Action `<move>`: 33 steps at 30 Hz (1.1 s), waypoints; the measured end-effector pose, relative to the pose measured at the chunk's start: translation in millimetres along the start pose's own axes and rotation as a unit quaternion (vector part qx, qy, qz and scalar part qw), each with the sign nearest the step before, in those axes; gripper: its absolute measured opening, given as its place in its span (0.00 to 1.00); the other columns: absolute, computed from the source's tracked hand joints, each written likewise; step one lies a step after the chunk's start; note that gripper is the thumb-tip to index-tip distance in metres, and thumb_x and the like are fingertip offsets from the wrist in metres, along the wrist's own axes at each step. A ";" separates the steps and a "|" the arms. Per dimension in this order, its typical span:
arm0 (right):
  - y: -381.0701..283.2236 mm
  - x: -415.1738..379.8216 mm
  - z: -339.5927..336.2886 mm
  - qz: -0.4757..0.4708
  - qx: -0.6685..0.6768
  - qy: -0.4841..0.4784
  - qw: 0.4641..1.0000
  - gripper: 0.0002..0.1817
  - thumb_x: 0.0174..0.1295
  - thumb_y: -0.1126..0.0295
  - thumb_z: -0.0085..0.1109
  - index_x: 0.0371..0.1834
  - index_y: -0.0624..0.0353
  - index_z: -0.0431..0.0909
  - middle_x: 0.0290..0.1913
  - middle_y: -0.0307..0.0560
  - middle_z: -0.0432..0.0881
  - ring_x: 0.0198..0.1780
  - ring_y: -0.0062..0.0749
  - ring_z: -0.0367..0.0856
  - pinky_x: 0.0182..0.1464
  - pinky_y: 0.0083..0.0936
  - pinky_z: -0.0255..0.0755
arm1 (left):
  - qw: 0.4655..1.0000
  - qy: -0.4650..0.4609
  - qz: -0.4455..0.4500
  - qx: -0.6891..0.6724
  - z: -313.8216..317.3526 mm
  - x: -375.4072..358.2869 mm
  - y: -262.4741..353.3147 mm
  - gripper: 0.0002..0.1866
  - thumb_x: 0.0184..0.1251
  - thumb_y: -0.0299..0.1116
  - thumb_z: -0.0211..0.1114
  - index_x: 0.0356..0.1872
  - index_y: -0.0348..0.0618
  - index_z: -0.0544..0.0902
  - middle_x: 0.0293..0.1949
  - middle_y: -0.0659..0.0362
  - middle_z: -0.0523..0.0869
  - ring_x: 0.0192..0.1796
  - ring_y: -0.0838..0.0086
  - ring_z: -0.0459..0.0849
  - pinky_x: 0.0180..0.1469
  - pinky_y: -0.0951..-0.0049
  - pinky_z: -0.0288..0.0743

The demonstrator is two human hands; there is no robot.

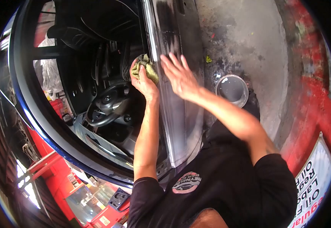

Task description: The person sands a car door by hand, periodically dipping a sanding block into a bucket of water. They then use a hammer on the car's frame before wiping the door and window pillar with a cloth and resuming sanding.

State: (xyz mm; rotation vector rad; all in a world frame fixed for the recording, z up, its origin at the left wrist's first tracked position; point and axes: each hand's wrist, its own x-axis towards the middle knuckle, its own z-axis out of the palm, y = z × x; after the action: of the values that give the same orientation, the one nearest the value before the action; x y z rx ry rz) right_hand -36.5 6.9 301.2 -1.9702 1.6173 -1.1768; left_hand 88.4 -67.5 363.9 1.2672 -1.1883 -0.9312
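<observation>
A yellow-green cloth [148,72] is bunched in my left hand [144,84], fingers curled round it. That hand is at the inner side of the car door's top edge, by the window opening. My right hand [180,78] is stretched out with fingers spread, over the outer side of the dark car door [186,117], and holds nothing. The door's surface looks shiny and streaked. Between the two hands runs the bright strip of the door's sill [164,114].
Through the window opening show a steering wheel [107,104] and dark seats. A round bucket [232,90] with greyish liquid stands on the stained concrete floor [252,49] to the right. Farther right are a red wall [317,91] and a white banner [313,182] with lettering.
</observation>
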 end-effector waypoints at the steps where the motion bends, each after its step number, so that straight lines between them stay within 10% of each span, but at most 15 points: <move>1: 15.7 22.2 -8.5 -0.020 0.014 0.038 0.999 0.34 0.71 0.73 0.52 0.81 0.72 0.65 0.88 0.59 0.57 0.88 0.63 0.50 0.84 0.71 0.45 | 1.000 -0.004 0.013 0.010 0.8 1.8 -1.3 0.18 0.77 0.25 0.60 0.64 0.32 0.82 0.54 0.54 0.88 0.53 0.70 0.86 0.60 0.69 0.81; 25: 27.6 57.1 -14.1 0.010 -0.036 0.051 0.998 0.35 0.69 0.74 0.54 0.81 0.72 0.65 0.88 0.59 0.56 0.88 0.62 0.51 0.82 0.76 0.47 | 0.999 -0.014 0.033 0.034 2.7 2.2 -3.5 0.18 0.77 0.25 0.61 0.65 0.34 0.82 0.54 0.54 0.88 0.53 0.71 0.87 0.61 0.69 0.81; 27: 61.4 109.9 -17.6 0.008 -0.087 0.065 0.994 0.31 0.80 0.63 0.39 0.82 0.67 0.65 0.88 0.54 0.59 0.88 0.63 0.52 0.81 0.76 0.47 | 0.999 -0.008 0.030 0.038 -3.0 -1.4 -5.7 0.19 0.77 0.26 0.61 0.65 0.35 0.82 0.54 0.54 0.89 0.53 0.70 0.87 0.60 0.69 0.82; 29: 47.8 99.6 -19.9 0.018 -0.060 0.070 0.996 0.36 0.69 0.72 0.55 0.81 0.72 0.64 0.87 0.60 0.57 0.87 0.63 0.53 0.80 0.76 0.52 | 0.997 -0.011 0.050 0.053 -3.3 2.1 -8.9 0.18 0.78 0.25 0.59 0.65 0.33 0.81 0.55 0.53 0.88 0.53 0.71 0.86 0.61 0.69 0.81; 33: -9.8 -2.3 1.0 0.058 0.043 -0.021 0.997 0.36 0.68 0.76 0.52 0.82 0.71 0.63 0.89 0.59 0.52 0.89 0.62 0.47 0.83 0.76 0.44 | 0.999 -0.017 0.027 0.028 2.7 -2.6 0.5 0.19 0.78 0.24 0.58 0.66 0.32 0.80 0.55 0.52 0.88 0.53 0.70 0.87 0.60 0.69 0.82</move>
State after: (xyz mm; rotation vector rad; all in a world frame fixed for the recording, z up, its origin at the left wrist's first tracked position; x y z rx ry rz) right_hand -29.5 11.7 306.6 -1.8105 1.6081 -1.1342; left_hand 85.3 -65.4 363.8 1.2628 -1.2771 -0.8883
